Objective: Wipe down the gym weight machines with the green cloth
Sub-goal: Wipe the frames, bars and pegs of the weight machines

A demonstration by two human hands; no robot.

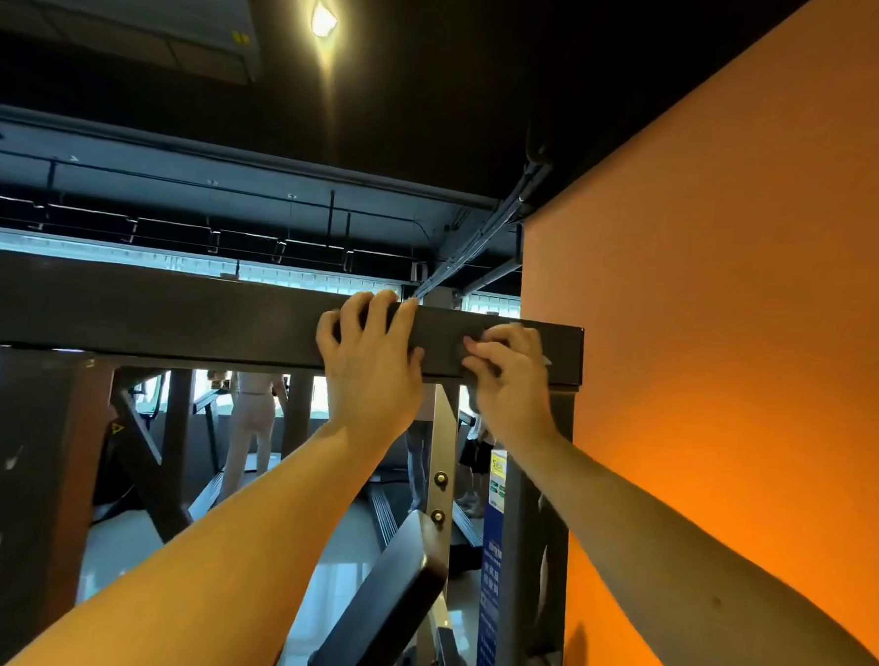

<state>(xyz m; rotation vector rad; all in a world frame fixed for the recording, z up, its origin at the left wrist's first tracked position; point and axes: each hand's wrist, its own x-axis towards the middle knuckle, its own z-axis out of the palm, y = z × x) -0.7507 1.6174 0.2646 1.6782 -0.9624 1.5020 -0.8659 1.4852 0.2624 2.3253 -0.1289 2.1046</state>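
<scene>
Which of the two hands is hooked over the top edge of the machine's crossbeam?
The left hand: its fingers curl over the top of the crossbeam. The right hand, nearer the orange wall, holds a cloth against the front face.

Both arms reach up and forward, forearms bare. The left hand (374, 359) hooks its fingers over the top of the crossbar (171, 311), thumb on its face. The right hand (512, 373), fingers bent, presses a cloth (471, 394) flat against it.
</scene>
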